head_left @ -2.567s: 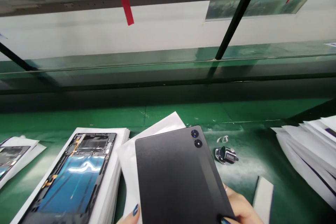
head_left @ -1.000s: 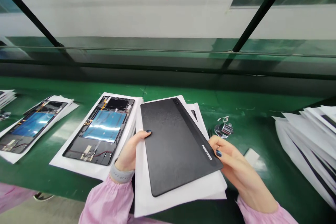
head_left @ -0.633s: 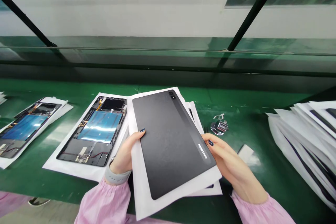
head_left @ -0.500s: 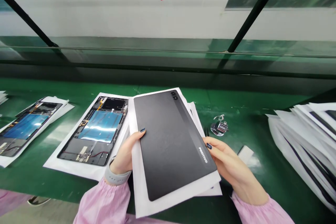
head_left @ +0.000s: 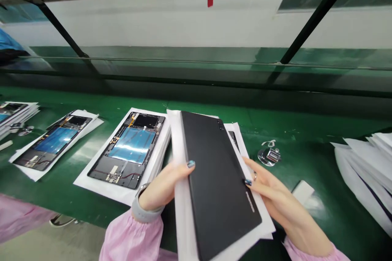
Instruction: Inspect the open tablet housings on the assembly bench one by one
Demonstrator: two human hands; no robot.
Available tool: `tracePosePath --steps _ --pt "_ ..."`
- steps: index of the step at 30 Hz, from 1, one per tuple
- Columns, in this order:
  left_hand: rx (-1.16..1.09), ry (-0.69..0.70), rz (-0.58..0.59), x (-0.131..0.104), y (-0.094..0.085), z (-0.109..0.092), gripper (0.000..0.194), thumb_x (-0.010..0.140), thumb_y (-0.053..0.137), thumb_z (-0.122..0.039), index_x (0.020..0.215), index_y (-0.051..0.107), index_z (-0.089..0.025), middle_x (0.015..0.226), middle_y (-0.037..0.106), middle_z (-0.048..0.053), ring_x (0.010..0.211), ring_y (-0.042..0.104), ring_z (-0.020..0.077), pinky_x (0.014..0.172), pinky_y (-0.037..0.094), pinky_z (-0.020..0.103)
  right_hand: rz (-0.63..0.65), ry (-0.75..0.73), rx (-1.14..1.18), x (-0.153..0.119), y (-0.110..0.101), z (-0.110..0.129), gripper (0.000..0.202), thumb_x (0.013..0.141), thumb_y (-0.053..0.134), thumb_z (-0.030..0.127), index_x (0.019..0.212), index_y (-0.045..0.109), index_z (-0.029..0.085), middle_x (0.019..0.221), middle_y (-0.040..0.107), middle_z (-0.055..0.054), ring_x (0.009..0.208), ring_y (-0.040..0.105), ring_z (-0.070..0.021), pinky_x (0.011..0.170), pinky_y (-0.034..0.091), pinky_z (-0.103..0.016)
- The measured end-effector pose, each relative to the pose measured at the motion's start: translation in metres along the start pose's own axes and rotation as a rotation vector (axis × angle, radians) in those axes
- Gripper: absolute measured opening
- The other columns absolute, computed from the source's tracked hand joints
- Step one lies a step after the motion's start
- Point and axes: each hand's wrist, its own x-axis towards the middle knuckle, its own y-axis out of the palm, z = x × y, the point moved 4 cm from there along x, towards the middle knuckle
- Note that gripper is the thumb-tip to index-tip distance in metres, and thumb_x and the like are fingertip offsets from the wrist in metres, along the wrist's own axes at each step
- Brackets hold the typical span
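Note:
I hold a black tablet back cover (head_left: 217, 183) lying on a white sheet (head_left: 183, 212), tilted over the green conveyor belt (head_left: 306, 147). My left hand (head_left: 163, 187) grips the left edge of the sheet, thumb resting on the cover. My right hand (head_left: 272, 195) supports the right edge, its thumb on the cover's rim. Under them lies another tablet on white sheets (head_left: 235, 134), mostly hidden. An open tablet chassis (head_left: 130, 149) with a blue battery film lies on a white stack just to the left.
A second open chassis (head_left: 53, 140) on paper lies farther left, with more stacked sheets (head_left: 15, 112) at the left edge. A small metal hand counter (head_left: 269, 155) sits right of the cover. Fanned white sheets (head_left: 364, 171) fill the right side. A white pad (head_left: 303, 191) lies near my right wrist.
The cover and its sheet have turned so the long edge points more away from me and tilted up on the left. The view shifted left, showing more stacks.

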Motion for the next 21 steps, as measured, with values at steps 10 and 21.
tracePosePath --steps 10,21 --pt "0.366 0.241 0.393 -0.034 0.069 -0.012 0.052 0.086 0.073 -0.058 0.128 0.071 -0.028 0.122 0.074 0.007 0.104 0.069 0.0284 0.089 0.054 0.031 0.163 -0.117 -0.003 -0.003 0.014 0.002 0.04 0.08 0.086 0.03 0.118 0.075 0.026 0.101 0.081 -0.007 0.086 0.077 -0.0211 0.081 0.059 -0.029" --pt "0.478 0.222 -0.02 -0.023 0.018 0.003 0.065 0.062 0.084 -0.073 0.108 0.079 -0.026 0.106 0.076 0.008 0.11 0.066 0.0347 0.095 0.052 0.037 -0.067 -0.442 -0.054 0.001 0.003 0.016 0.041 0.083 0.081 0.044 0.122 0.072 0.035 0.12 0.078 -0.006 0.108 0.073 -0.0284 0.092 0.06 -0.036"
